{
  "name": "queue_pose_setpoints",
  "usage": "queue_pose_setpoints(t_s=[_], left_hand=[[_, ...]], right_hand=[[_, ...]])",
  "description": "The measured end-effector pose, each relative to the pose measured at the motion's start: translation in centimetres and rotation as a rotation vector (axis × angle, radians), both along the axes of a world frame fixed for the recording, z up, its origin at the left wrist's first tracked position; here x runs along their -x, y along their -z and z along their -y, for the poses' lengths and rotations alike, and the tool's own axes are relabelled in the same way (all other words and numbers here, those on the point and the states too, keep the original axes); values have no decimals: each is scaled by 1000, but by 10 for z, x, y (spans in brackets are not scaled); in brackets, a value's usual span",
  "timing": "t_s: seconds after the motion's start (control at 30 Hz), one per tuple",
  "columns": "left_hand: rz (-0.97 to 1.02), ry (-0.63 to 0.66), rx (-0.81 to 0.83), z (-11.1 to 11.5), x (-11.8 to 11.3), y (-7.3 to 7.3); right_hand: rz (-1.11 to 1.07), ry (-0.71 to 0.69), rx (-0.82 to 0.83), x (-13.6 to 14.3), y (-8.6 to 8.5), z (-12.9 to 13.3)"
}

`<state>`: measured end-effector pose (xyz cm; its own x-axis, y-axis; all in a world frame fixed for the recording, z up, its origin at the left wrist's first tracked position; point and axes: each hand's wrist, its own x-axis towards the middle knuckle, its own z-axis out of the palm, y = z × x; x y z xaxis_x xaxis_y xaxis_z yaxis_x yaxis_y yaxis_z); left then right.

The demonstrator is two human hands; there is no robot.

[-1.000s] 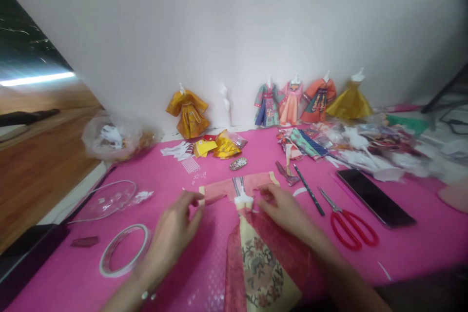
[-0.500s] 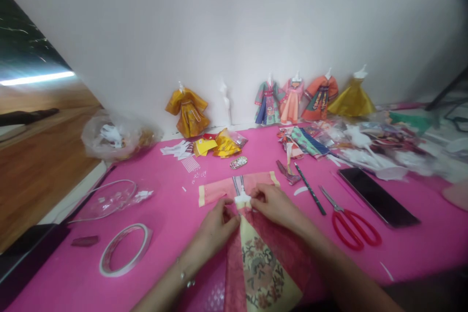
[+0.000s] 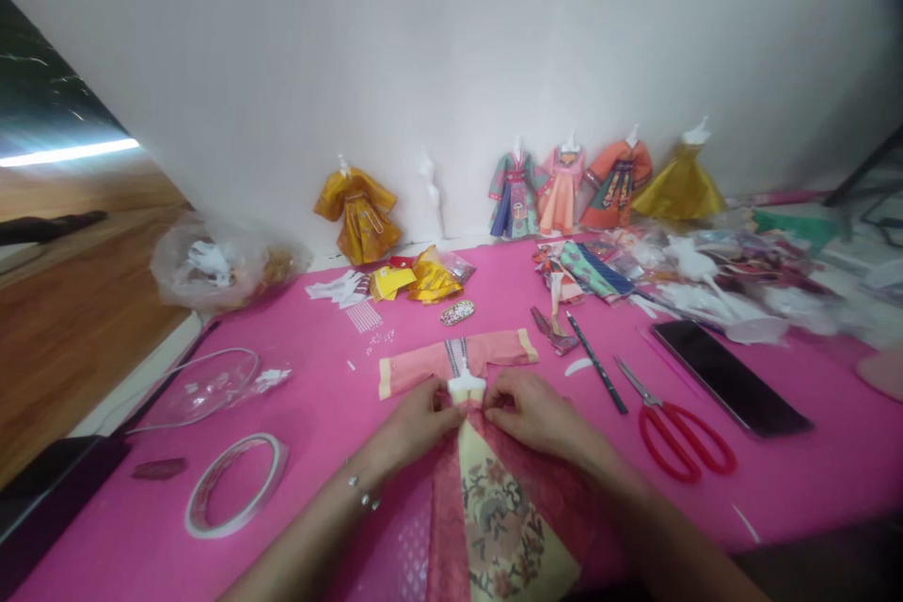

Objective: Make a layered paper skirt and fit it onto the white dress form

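A small white mannequin (image 3: 467, 384) lies on the pink mat, its lower part covered by a long red and cream skirt (image 3: 502, 527) with a floral print. My left hand (image 3: 421, 425) pinches the skirt's top edge on the left side of the waist. On the right side of the waist, my right hand (image 3: 530, 409) has its fingers closed on the same skirt. A pink jacket (image 3: 416, 369) with cream cuffs lies spread flat just beyond the mannequin's shoulders.
Scissors (image 3: 686, 440), a pencil (image 3: 596, 363) and a phone (image 3: 734, 378) lie at right. A tape roll (image 3: 236, 486) is at left. Dressed mannequins, including a gold-robed one (image 3: 359, 214), stand along the wall. Plastic bags (image 3: 208, 261) lie at both sides.
My right hand has moved down slightly from the mannequin's shoulder to the skirt's waist. My left hand has shifted a little, and more of the mannequin's chest and the pink jacket shows.
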<state>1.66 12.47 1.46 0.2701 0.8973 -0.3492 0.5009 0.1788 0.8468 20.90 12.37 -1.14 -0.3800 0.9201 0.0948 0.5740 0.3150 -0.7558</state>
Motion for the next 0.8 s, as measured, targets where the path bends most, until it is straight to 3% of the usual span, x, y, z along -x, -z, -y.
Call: queue_pose_setpoints(t_s=[0.23,0.43,0.8], left_hand=[[-32,14,9,-3,-3,-8],[-72,-35,-7,-6,-3,-2],[137,31,89,-12,-2,7]], right_hand=[[-18,-6,-17,-1,4,-1],[-54,-9,-11,-3,10,-3],[-119,-23,8,-6,9,1]])
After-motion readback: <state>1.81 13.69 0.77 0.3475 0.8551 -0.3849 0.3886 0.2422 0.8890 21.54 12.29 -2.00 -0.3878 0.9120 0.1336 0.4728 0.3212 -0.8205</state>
